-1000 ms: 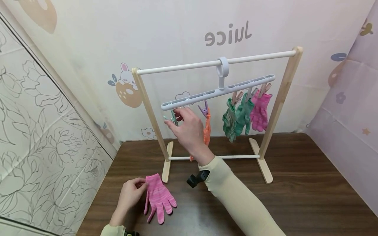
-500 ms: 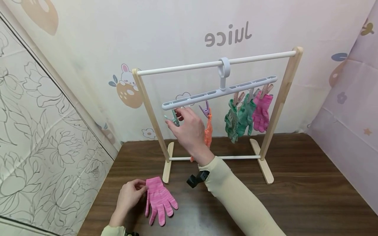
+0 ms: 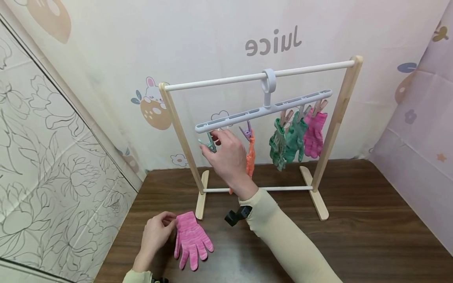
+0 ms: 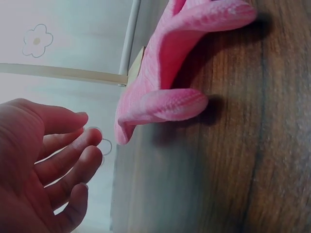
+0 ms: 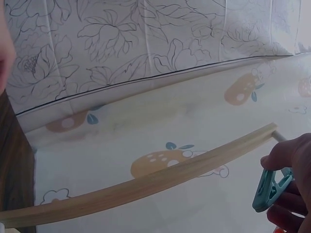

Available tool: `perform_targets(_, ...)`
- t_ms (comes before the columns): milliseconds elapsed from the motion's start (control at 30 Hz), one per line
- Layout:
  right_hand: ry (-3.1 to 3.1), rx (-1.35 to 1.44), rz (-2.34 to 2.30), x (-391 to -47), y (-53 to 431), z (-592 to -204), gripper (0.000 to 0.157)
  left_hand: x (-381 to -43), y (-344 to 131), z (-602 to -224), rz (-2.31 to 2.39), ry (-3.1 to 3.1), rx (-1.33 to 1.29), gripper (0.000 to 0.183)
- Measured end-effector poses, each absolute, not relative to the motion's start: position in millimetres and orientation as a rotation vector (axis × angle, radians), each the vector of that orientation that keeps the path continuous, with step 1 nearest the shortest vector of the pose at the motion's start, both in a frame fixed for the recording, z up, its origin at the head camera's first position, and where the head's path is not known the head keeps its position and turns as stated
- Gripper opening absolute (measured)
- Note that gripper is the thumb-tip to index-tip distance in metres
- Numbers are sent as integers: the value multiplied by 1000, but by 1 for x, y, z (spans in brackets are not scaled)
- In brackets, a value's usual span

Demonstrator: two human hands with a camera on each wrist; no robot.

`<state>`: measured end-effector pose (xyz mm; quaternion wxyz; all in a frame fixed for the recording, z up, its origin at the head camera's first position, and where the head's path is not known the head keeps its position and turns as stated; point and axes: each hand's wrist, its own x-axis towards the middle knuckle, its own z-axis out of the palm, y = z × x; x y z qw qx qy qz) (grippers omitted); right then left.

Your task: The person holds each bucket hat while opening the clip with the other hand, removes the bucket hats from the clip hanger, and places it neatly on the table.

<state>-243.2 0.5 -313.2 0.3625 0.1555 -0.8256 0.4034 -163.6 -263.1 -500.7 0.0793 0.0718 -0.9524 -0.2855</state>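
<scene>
My right hand (image 3: 228, 157) pinches a green clothespin (image 5: 268, 191) between thumb and fingers, below the left end of the light grey clip hanger (image 3: 244, 115). Part of that clip is hidden behind the fingers. On the table lies a pink glove (image 3: 192, 237), its cuff toward the rack and its fingers toward me. My left hand (image 3: 157, 232) is beside the cuff, fingers loosely bent; in the left wrist view a gap shows between its fingertips and the glove (image 4: 150, 77).
The hanger hooks over the white rail (image 3: 311, 70) of a wooden rack (image 3: 337, 118). An orange glove (image 3: 250, 157) hangs from a purple clip (image 3: 246, 131). Two green gloves (image 3: 293, 137) and another pink glove (image 3: 313, 135) hang at right. A patterned curtain (image 3: 70, 157) borders the left side.
The hanger and its hanging gloves have shifted very slightly to the right. My right hand keeps its pinch on the green clothespin; the left hand stays beside the pink glove.
</scene>
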Motion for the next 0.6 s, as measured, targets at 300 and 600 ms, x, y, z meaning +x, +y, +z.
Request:
perform_targets(300,-2115,413,1047,-240,2,-314,34,-163,-260,-500,-925,-2757,144,5)
perform_targets(600,-2117,401,1026,-237,4,-316,37,-164,-253,-497,-1055,-2636,102,11)
